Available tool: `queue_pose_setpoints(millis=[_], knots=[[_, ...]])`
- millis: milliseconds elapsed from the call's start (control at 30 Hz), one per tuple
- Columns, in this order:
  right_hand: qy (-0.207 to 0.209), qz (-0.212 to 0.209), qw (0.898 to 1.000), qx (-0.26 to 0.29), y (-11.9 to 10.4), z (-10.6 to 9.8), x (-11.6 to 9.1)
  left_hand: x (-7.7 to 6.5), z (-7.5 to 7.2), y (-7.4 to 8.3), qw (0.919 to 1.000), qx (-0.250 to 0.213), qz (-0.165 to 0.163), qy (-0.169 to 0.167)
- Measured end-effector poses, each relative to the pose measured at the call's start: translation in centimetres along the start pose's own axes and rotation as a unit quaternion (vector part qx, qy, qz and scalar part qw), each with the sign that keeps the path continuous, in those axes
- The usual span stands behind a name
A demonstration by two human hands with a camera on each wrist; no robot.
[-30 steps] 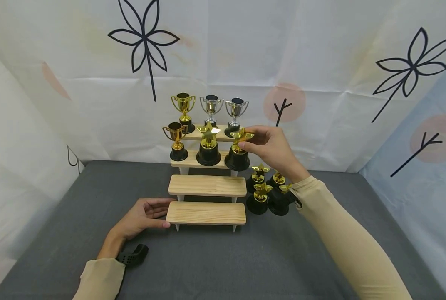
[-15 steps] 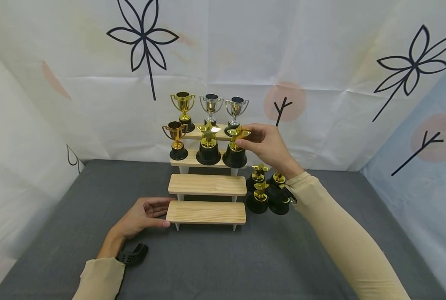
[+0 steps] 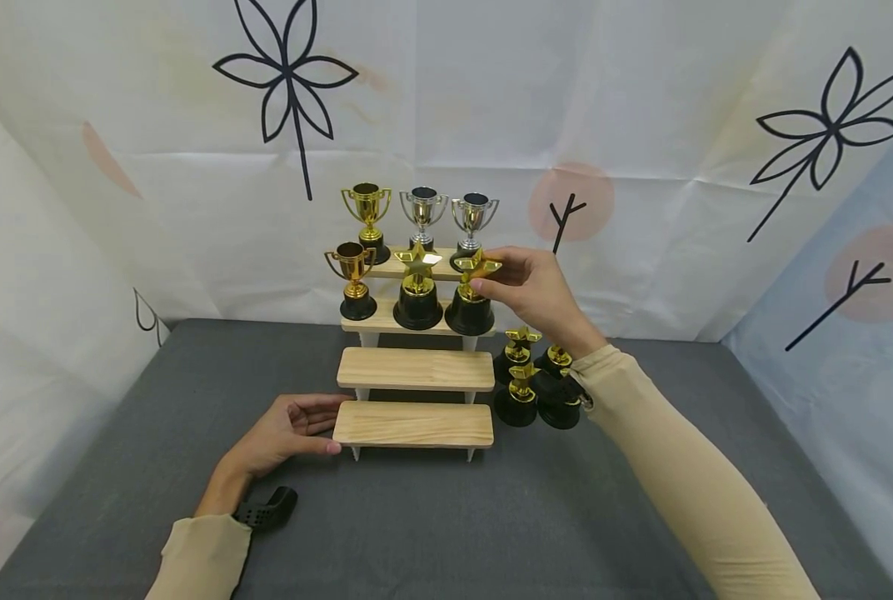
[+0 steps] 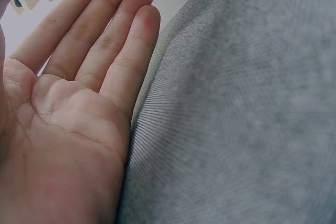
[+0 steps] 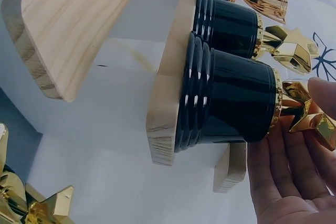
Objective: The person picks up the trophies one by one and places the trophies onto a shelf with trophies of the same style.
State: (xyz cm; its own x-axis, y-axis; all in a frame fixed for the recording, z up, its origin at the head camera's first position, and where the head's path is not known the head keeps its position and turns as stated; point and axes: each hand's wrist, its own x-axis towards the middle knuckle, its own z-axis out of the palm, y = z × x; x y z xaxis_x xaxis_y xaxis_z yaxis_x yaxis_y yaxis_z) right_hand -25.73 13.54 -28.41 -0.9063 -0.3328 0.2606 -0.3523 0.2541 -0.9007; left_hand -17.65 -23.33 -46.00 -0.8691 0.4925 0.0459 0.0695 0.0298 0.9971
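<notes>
My right hand (image 3: 542,293) pinches the gold star top of a black-based star trophy (image 3: 470,313). In the right wrist view this trophy's base (image 5: 236,95) stands flat on the second shelf from the top, at its right end. Beside it stand another star trophy (image 3: 418,308) and, on the left, a bronze-coloured cup trophy (image 3: 353,265). My left hand (image 3: 281,437) touches the left end of the lowest shelf (image 3: 412,426) of a wooden tiered stand, thumb in front. In the left wrist view the fingers (image 4: 100,40) lie nearly straight.
On the top shelf stand one gold cup trophy (image 3: 367,207) and two silver cup trophies (image 3: 424,210). Several star trophies (image 3: 516,407) cluster on the grey cloth right of the stand, under my right wrist. A white patterned backdrop (image 3: 476,100) rises behind.
The star trophy in my right hand has shifted slightly left and back on its shelf, mostly during the first half second. My left hand stays at the lowest shelf.
</notes>
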Motion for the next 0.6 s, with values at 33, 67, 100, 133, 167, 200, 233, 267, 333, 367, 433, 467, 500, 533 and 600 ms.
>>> queue_pose_setpoints(millis=[33, 67, 100, 133, 167, 200, 233, 267, 333, 367, 433, 467, 500, 533, 600], knots=[[0.001, -0.003, 1.000, 0.002, 0.0, 0.0, 0.0, 0.0, 0.0, 0.0, 1.0000, 0.000, 0.000, 0.000], [0.002, -0.006, 1.000, 0.005, 0.1, 0.0, -0.1, 0.0, 0.0, 0.0, 1.0000, -0.001, 0.000, 0.000], [0.004, -0.010, 1.000, 0.008, 0.2, 0.0, -0.1, 0.0, 0.0, 0.0, 1.0000, -0.001, 0.000, 0.000], [0.006, -0.014, 1.000, 0.012, 0.3, -0.1, -0.2, 0.0, 0.0, -0.1, 1.0000, 0.000, 0.000, 0.000], [0.008, -0.018, 1.000, 0.017, 0.3, -0.1, -0.3, 0.0, 0.0, -0.1, 1.0000, 0.000, 0.000, 0.000], [0.011, -0.022, 0.999, 0.021, 0.4, -0.2, -0.3, 0.0, 0.0, -0.2, 1.0000, 0.001, 0.000, 0.000], [0.013, -0.025, 0.999, 0.028, 0.5, -0.3, -0.5, 0.0, 0.0, -0.2, 1.0000, 0.001, 0.001, 0.000], [0.014, -0.029, 0.999, 0.035, 0.6, -0.4, -0.6, 0.0, 0.0, -0.2, 1.0000, 0.001, 0.001, 0.000], [0.014, -0.035, 0.998, 0.051, 0.8, -0.6, -1.0, 0.0, 0.0, -0.2, 1.0000, 0.000, 0.002, -0.001], [0.016, -0.036, 0.998, 0.055, 0.9, -0.8, -1.2, 0.0, 0.0, -0.2, 1.0000, -0.001, 0.003, -0.001], [0.020, -0.038, 0.997, 0.063, 1.1, -1.1, -1.7, 0.0, 0.0, -0.2, 1.0000, -0.002, 0.005, -0.002], [0.023, -0.037, 0.997, 0.067, 1.2, -1.3, -2.0, 0.0, -0.1, -0.2, 1.0000, -0.003, 0.005, -0.002], [0.027, -0.036, 0.997, 0.067, 1.3, -1.5, -2.3, 0.0, -0.1, -0.2, 1.0000, -0.003, 0.006, -0.002], [0.031, -0.035, 0.997, 0.065, 1.4, -1.7, -2.6, 0.0, -0.1, -0.2, 1.0000, -0.002, 0.006, -0.002], [0.037, -0.033, 0.996, 0.070, 1.7, -2.0, -3.2, 0.0, -0.1, -0.2, 1.0000, -0.001, 0.006, 0.000]])
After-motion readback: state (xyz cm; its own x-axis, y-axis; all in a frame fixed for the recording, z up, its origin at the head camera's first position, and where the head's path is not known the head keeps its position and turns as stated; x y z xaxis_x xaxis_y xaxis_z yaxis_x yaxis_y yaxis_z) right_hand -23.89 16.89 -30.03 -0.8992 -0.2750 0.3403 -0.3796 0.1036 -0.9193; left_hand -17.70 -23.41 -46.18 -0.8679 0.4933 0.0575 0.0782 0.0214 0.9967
